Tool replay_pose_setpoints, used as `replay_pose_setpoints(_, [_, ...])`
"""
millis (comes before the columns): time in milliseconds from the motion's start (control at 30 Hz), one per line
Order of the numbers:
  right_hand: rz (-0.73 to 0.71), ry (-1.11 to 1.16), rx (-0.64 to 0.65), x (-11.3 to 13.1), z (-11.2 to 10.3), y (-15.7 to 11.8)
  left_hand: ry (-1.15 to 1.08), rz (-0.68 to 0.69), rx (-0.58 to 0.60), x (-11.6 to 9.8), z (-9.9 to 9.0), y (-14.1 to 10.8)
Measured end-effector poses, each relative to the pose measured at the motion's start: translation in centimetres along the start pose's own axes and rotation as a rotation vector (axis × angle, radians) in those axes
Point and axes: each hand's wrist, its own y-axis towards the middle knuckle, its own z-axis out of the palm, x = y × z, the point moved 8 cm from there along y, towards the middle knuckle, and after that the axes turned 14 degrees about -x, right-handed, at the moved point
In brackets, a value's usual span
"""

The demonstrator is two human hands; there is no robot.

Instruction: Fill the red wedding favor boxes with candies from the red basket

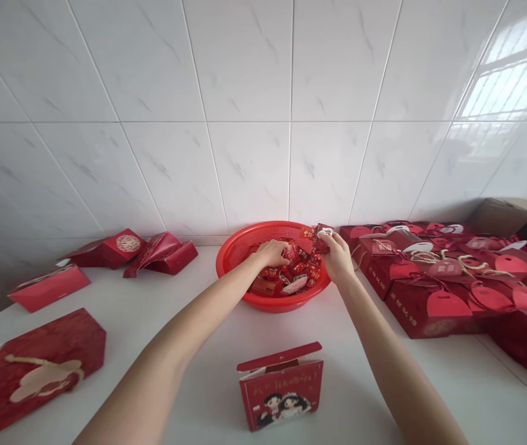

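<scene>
A round red plastic basket [286, 304] with a perforated wall stands against the tiled wall, holding many small red-wrapped candies [267, 287]. My left hand [272, 253] reaches into it from the front. Its fingers are curled down among the candies, and whether one is pinched there is hidden. Over the basket's right rim, my right hand [338, 254] grips small red candy packets [321, 240], one with a white patch. Between my forearms, close to me, an upright red gift box [286, 386] shows a cartoon couple; its top is partly open.
Several red gift boxes [425, 309] with cords and rounded flaps crowd the right side. A brown cardboard box [499, 216] stands behind them. On the left lie part-folded red boxes [122, 247] and a flat red box with a beige tag [63, 352]. White tabletop lies beneath.
</scene>
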Motion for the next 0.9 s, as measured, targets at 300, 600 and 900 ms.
replay_pose_setpoints(300, [0.004,-0.037,0.018,-0.3,0.0,0.1,0.018,0.264,0.215,-4.9,4.0,-1.2])
replay_pose_setpoints(600, [0.026,-0.015,0.035,-0.1,0.3,-0.3,-0.009,0.205,0.183,-3.9,4.7,-0.8])
replay_pose_setpoints(900, [0.067,0.021,0.081,0.4,0.9,-0.7,-0.130,0.084,0.059,-1.1,-0.4,-0.5])
